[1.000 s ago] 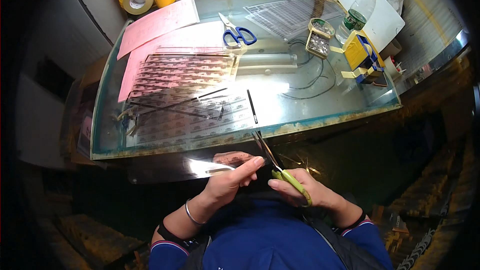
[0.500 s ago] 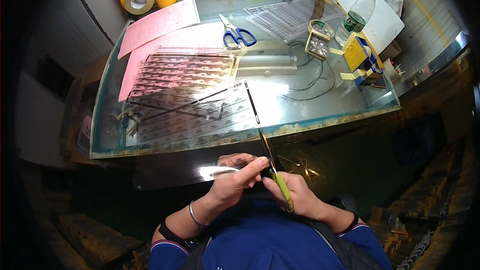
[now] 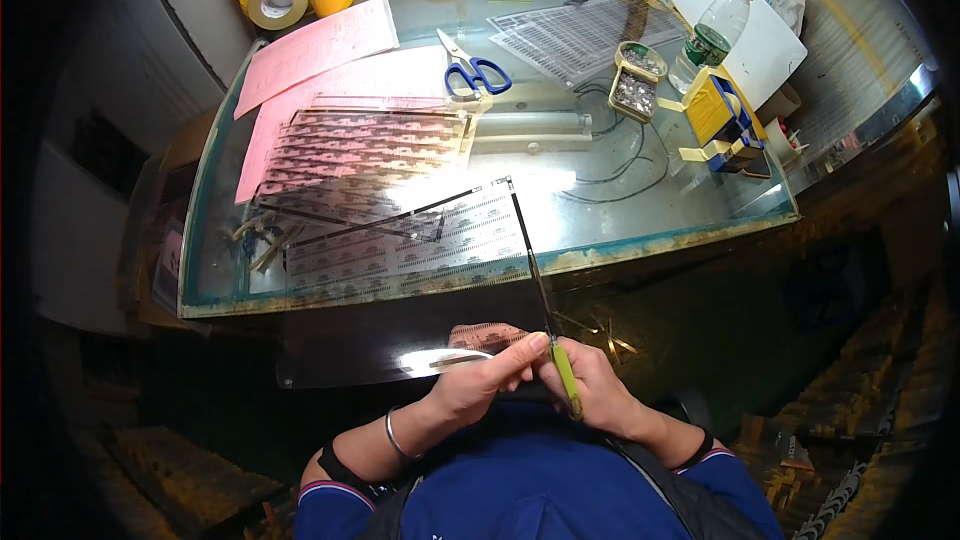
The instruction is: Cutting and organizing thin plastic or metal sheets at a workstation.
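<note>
My left hand (image 3: 485,370) is closed on the lower right edge of a clear printed film sheet (image 3: 455,240) with a dark border. Part of that hand shows through the film. In my right hand (image 3: 598,382) is a pair of scissors with green handles (image 3: 566,378), seen almost edge-on. Their dark blades point up and away along the film's right border; how far apart they are is hard to tell. Both hands nearly touch, just in front of the table's near edge. The film's far part reaches over the glass tabletop.
The glass table (image 3: 640,210) bears pink papers (image 3: 320,50), blue-handled scissors (image 3: 478,73), printed films (image 3: 590,35), a small tray of metal bits (image 3: 635,93), a plastic bottle (image 3: 712,35), a tape dispenser (image 3: 725,125) and tape rolls (image 3: 278,2). Thin offcut strips (image 3: 615,340) lie below the table edge.
The film's far corner has shifted right and slightly nearer to me. Both hands have come a little nearer, the left one also rightward. The scissors stay along the film's right border.
</note>
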Demonstrator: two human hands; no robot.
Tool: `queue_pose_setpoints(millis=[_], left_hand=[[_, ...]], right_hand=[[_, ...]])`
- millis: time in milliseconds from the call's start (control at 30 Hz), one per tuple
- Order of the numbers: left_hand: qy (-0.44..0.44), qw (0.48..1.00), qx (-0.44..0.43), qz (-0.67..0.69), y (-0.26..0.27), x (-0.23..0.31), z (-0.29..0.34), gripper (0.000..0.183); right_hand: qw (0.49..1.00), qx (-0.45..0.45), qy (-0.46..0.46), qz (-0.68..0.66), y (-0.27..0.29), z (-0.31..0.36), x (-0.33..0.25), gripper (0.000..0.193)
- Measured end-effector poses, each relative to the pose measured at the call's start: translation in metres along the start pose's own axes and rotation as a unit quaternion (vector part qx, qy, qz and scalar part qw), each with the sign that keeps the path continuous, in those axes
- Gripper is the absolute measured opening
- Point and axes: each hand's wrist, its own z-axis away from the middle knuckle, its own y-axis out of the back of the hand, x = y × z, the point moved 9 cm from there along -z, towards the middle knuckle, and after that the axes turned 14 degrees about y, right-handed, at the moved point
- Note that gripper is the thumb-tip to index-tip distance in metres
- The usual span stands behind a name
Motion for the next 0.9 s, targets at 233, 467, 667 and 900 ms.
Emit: queue_pose_setpoints(millis=[233, 467, 667, 900], left_hand=[[0.009, 1.000, 0.003, -0.008, -0.001, -0.003, 0.003, 0.020], [0.007, 1.000, -0.002, -0.013, -0.005, -0.008, 0.004, 0.018], [0.051, 0.998, -0.021, -0.001, -0.013, -0.017, 0.007, 0.019], [0.062, 0.997, -0.027, -0.048, -0.015, -0.021, 0.008, 0.024]], right_hand=[[1.000, -0.007, -0.013, 0.006, 0.000, 0.002, -0.001, 0.019], [0.998, -0.008, -0.039, -0.046, -0.004, 0.003, 0.008, 0.022], [0.998, -0.009, 0.025, 0.049, 0.006, -0.004, -0.004, 0.021], [0.998, 0.004, 0.016, 0.066, 0.012, -0.003, -0.002, 0.023]])
